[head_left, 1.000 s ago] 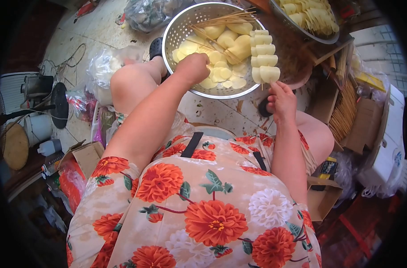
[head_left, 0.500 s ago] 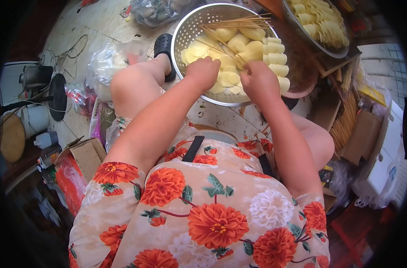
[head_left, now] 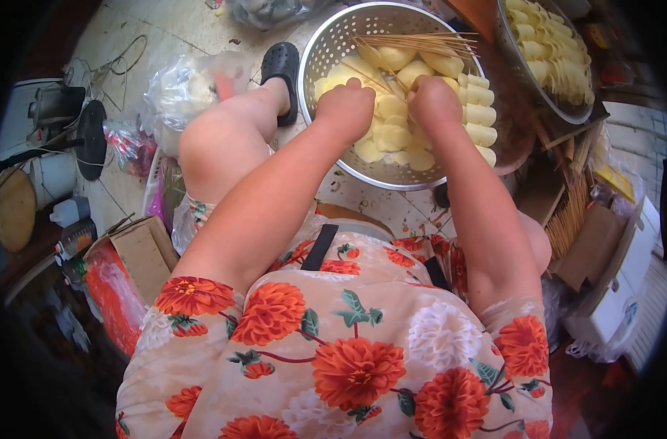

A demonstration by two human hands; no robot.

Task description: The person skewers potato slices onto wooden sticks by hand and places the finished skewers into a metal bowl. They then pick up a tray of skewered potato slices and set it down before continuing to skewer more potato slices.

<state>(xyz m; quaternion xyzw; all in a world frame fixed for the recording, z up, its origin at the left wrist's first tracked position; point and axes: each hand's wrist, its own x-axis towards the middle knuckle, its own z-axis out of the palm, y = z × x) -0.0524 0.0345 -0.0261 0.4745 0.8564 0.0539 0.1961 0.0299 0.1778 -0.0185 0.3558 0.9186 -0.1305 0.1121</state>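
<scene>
Upper centre of frame: metal colander [head_left: 392, 181] on the tiled floor, holding pale yellow potato slices [head_left: 392, 135]. Loose bamboo skewers [head_left: 421, 42] lie across its rim.

Left hand [head_left: 346, 110]: curled knuckles-up on the slices; whether it pinches one is hidden.

Right hand [head_left: 436, 102]: clenched, apparently on the stick of the loaded skewer [head_left: 480, 115], whose stacked slices run along the colander's right rim.

Judgement: slices are light, wet-looking, likely slippery and brittle, and prone to split if pierced off-centre; take them by the flat faces. Skewer is thin and stiff; hold it at the bare end.

Look: slices round, thin, glossy.
</scene>
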